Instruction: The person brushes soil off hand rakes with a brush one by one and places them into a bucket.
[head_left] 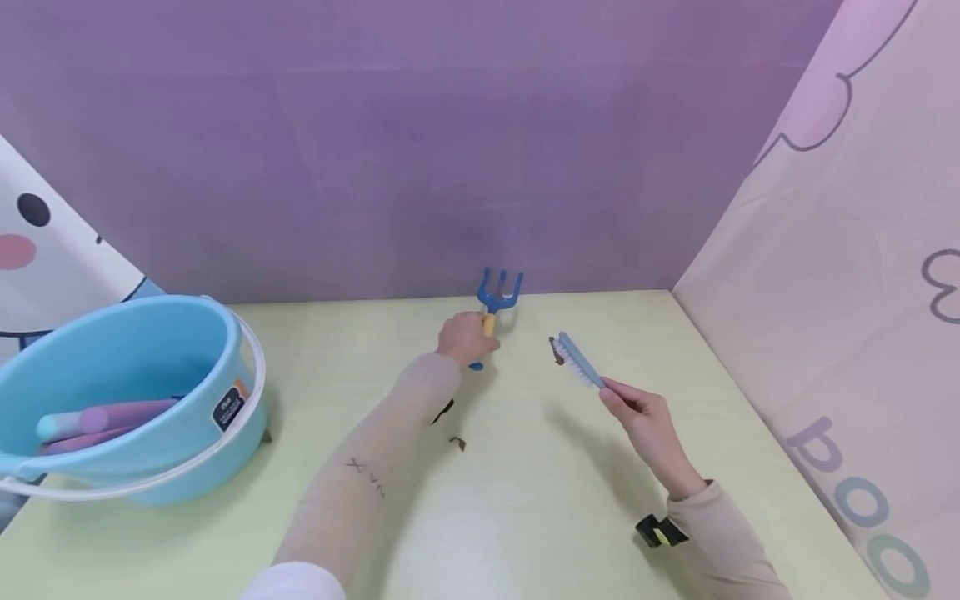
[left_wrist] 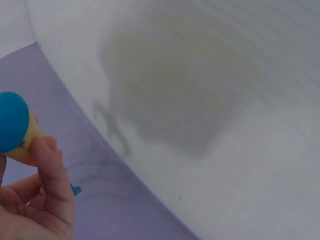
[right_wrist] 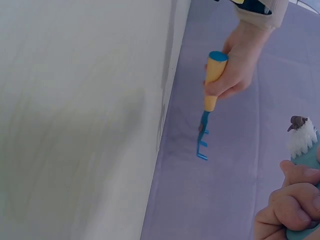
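My left hand (head_left: 463,335) grips the yellow handle of a small blue garden hand fork (head_left: 500,298), tines toward the purple wall. In the left wrist view the blue butt of the fork's handle (left_wrist: 14,122) shows at the left edge. The right wrist view has the fork (right_wrist: 216,75) hanging with its tines down in that picture. Between thumb and fingers, my right hand (head_left: 647,429) holds a blue brush (head_left: 583,361) with white bristles. A brown scrap (right_wrist: 298,121) clings to the bristle tips.
A light blue bucket (head_left: 247,417) with a white handle stands at the left, with pink and turquoise items (head_left: 112,417) inside. A small brown scrap (head_left: 459,442) lies on the pale yellow-green table (head_left: 525,517). Purple backdrop (head_left: 450,150) closes off the back; a printed panel (head_left: 847,333) flanks the right.
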